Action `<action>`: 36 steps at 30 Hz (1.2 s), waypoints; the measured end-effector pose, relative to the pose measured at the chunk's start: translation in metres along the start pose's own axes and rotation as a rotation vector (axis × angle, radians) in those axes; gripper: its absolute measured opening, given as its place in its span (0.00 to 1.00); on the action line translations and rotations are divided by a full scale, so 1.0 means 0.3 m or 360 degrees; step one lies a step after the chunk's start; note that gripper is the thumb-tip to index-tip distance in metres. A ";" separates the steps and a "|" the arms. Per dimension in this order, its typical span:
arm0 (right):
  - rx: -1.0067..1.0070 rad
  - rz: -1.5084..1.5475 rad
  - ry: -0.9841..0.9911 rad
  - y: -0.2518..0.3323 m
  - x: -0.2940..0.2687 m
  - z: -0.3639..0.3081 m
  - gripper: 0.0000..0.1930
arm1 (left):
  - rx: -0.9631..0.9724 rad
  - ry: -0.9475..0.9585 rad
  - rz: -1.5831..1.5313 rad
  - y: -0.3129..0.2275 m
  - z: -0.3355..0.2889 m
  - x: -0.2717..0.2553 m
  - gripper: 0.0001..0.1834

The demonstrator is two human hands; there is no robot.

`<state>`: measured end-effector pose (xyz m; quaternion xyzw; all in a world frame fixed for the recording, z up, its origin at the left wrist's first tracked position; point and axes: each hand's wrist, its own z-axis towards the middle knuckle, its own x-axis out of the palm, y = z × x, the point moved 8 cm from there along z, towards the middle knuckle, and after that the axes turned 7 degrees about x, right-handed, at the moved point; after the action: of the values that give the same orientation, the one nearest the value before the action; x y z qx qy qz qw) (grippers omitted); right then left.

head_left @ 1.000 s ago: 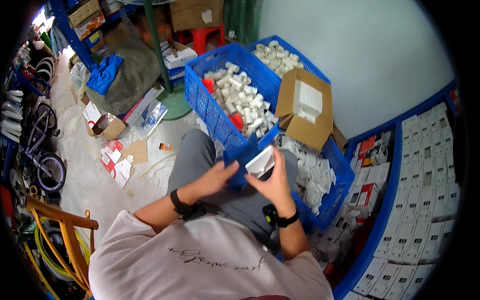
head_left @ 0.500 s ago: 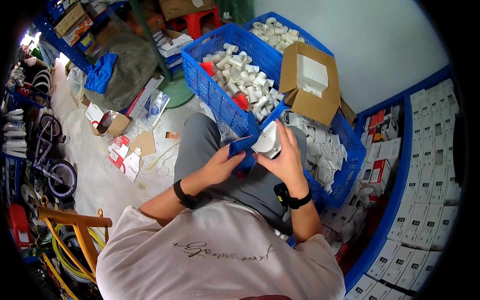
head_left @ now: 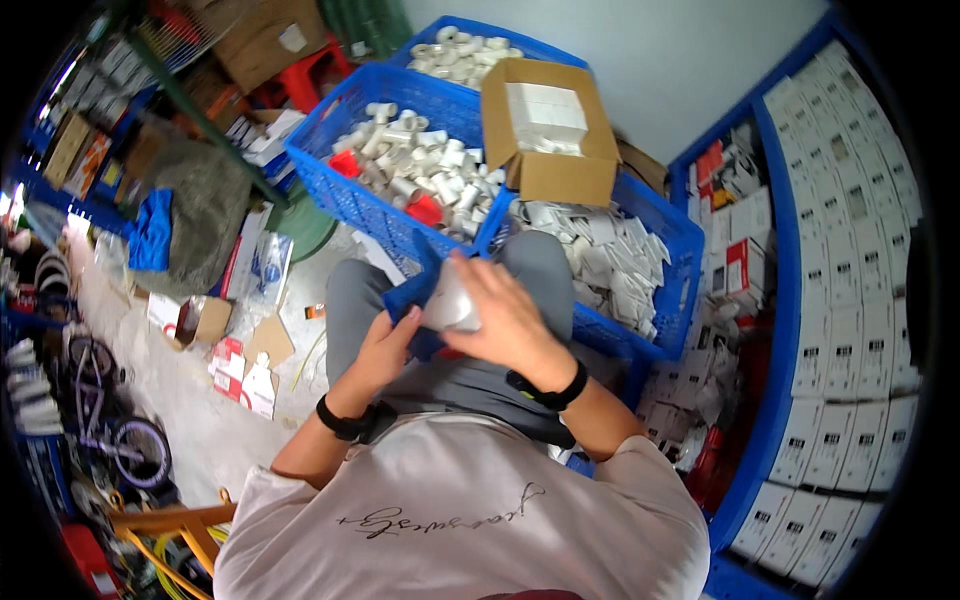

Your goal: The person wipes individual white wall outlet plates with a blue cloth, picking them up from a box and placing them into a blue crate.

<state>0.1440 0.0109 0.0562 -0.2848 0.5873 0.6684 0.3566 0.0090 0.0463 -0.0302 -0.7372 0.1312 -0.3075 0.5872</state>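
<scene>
Over my lap, my left hand (head_left: 385, 347) is closed on a folded blue cloth (head_left: 403, 294), its thumb lying on top. My right hand (head_left: 505, 318) presses a white plastic piece (head_left: 452, 305) against this cloth, fingers bent over its far side. Motion blurs the white piece, and my right fingers hide part of it. A blue crate (head_left: 345, 190) of white pipe fittings (head_left: 435, 165) stands just beyond my knees. To its right, another blue crate (head_left: 690, 255) holds many flat white pieces (head_left: 605, 255).
An open cardboard box (head_left: 565, 182) with white contents rests on the crates. White boxes (head_left: 840, 350) fill a blue-framed shelf at right. Torn cardboard (head_left: 245, 375) lies on the floor at left, near a green post base (head_left: 310, 228). A small bicycle (head_left: 110, 430) stands farther left.
Both hands have shifted left in the picture with the cloth and white piece. My right fingers now cover more of the piece. The whole view has turned slightly right.
</scene>
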 end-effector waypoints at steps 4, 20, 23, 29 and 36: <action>0.0097 0.0185 -0.0003 -0.005 0.024 0.006 0.45 | 0.0005 -0.0064 -0.0102 -0.006 0.008 -0.011 0.19; 0.0615 0.1209 -0.0532 -0.677 -0.162 0.268 0.46 | -0.0126 -0.0554 -0.0900 0.011 0.040 -0.154 0.28; 0.0765 0.0629 -0.0785 -0.926 -0.255 0.409 0.45 | -0.0145 -0.0533 -0.0854 -0.001 0.051 -0.157 0.27; 0.1076 -0.0089 -0.0768 -1.182 -0.249 0.581 0.45 | -0.0167 -0.0668 -0.0751 -0.021 0.038 -0.174 0.28; 0.1381 -0.0457 -0.0656 -1.233 -0.204 0.439 0.40 | -0.0224 -0.0688 -0.0710 -0.015 0.042 -0.164 0.29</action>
<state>0.4849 0.1530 -0.0907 -0.0501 0.6833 0.3493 0.6392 -0.0223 0.0848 -0.0423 -0.8348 -0.1405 -0.2552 0.4671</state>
